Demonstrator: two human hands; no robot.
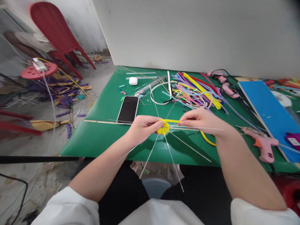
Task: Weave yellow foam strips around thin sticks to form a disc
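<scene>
Between the thumb and fingers of my left hand (143,127) is a small yellow woven disc (165,128), held by its left edge above the front of the table. Thin white sticks (171,157) radiate from the disc in several directions, like spokes. A yellow pipe cleaner (172,121) runs from the top of the disc to my right hand (201,120), which pinches it. Its loose end curves out below my right wrist. One spoke passes just under the right fingers; whether they touch it, I cannot tell.
On the green table (98,134) lie a phone (127,110), a white earbud case (133,81) and a heap of coloured pipe cleaners (194,90). To the right are a pink glue gun (263,143) and a blue board (264,109). A white panel (199,34) rises behind.
</scene>
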